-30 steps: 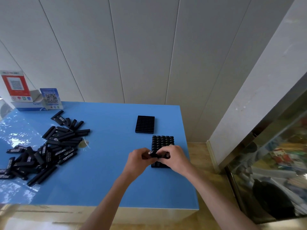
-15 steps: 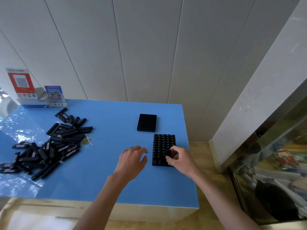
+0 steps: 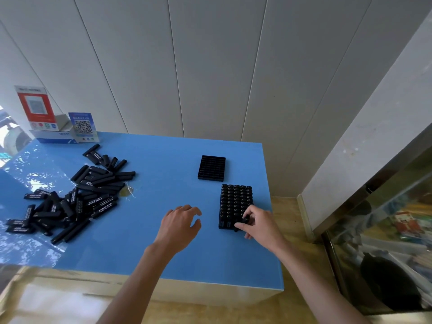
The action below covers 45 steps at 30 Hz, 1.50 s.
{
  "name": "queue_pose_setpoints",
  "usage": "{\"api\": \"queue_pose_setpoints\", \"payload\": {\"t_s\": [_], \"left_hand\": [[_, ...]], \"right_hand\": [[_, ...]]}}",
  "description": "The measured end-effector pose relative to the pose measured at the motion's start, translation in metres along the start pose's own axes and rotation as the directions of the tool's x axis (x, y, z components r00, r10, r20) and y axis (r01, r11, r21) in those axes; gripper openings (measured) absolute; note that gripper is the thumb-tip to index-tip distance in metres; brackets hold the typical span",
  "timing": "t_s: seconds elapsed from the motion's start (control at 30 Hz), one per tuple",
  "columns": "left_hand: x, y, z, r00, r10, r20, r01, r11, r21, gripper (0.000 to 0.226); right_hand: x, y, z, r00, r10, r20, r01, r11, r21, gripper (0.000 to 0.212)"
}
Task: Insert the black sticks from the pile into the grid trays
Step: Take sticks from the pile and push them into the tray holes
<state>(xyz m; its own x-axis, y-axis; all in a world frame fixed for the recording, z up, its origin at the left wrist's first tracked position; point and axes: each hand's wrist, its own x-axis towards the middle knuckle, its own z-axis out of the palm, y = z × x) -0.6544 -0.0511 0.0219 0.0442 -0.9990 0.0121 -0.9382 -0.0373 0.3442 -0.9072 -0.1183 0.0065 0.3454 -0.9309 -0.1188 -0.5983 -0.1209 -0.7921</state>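
Observation:
A pile of black sticks (image 3: 77, 195) lies on the left of the blue table (image 3: 145, 242). A grid tray (image 3: 232, 202) packed with upright sticks stands at the right. My right hand (image 3: 259, 224) is at its near right corner, fingertips pinching a black stick (image 3: 245, 220) standing among the others there. Beyond it sits a second grid tray (image 3: 212, 168) with bare slots. My left hand (image 3: 180, 224) hovers over the table just left of the filled tray, fingers loosely spread, holding nothing.
Two QR-code signs (image 3: 83, 126) and a small box stand at the table's back left against the white panelled wall. The table's right edge drops to a tan floor; a glass-fronted cabinet (image 3: 385, 242) stands further right.
One second ago both hands held a stick together over the filled tray. My left hand let go and moved left; my right hand went to the tray's near right corner.

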Motion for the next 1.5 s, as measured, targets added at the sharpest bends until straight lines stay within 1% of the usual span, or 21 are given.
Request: {"api": "queue_pose_setpoints", "payload": {"t_s": [0.07,0.13,0.27,0.43,0.6,0.8,0.83,0.93,1.03,1.17,1.37,1.5], "left_hand": [[-0.001,0.0,0.0,1.0,-0.002,-0.002,0.002,1.0,-0.01,0.03],[-0.001,-0.001,0.001,1.0,-0.003,-0.006,0.003,1.0,-0.015,0.03],[-0.002,-0.004,0.002,1.0,-0.002,-0.006,0.002,1.0,-0.001,0.031],[-0.001,-0.006,0.0,1.0,-0.001,-0.004,0.001,1.0,0.011,0.033],[0.001,-0.003,-0.003,1.0,0.015,-0.009,-0.014,1.0,0.014,0.033],[0.002,-0.006,-0.004,1.0,0.014,-0.004,-0.014,1.0,0.004,0.033],[0.002,-0.006,-0.004,1.0,0.015,-0.002,-0.015,1.0,0.005,0.033],[0.002,-0.005,-0.003,1.0,0.017,0.016,-0.017,1.0,0.004,0.033],[0.002,-0.003,-0.001,0.999,0.023,0.027,-0.023,1.0,-0.004,0.033],[0.003,0.001,-0.002,0.999,0.028,0.037,-0.028,1.0,-0.009,0.033],[0.004,0.006,-0.005,0.999,0.025,0.02,-0.025,0.999,-0.022,0.033],[0.006,0.013,-0.007,1.0,0.018,0.005,-0.018,1.0,-0.02,0.033]], "right_hand": [[0.002,0.003,0.001,1.0,0.016,-0.018,-0.017,1.0,-0.018,0.033],[0.003,0.007,0.002,0.999,0.014,-0.039,-0.015,0.999,-0.048,0.033],[0.008,0.018,0.008,0.999,-0.021,-0.043,0.017,0.997,-0.076,0.017],[0.011,0.021,0.014,0.995,-0.086,-0.055,0.075,0.981,-0.181,0.006],[0.011,0.025,0.023,0.996,-0.082,-0.031,0.072,0.967,-0.246,0.009],[0.012,0.028,0.026,0.996,-0.082,-0.045,0.065,0.954,-0.294,0.009],[0.013,0.03,0.026,0.996,-0.076,-0.037,0.06,0.945,-0.321,0.01],[0.018,0.032,0.026,0.999,-0.042,-0.017,0.031,0.912,-0.409,0.023],[0.019,0.028,0.028,1.0,-0.017,0.001,0.015,0.864,-0.503,0.029],[0.019,0.01,0.032,1.0,-0.019,0.012,0.023,0.842,-0.539,0.046],[0.018,0.002,0.027,1.0,0.008,-0.015,-0.014,0.874,-0.486,0.05],[0.017,-0.005,0.016,1.0,0.018,-0.005,-0.018,0.871,-0.491,0.041]]}}
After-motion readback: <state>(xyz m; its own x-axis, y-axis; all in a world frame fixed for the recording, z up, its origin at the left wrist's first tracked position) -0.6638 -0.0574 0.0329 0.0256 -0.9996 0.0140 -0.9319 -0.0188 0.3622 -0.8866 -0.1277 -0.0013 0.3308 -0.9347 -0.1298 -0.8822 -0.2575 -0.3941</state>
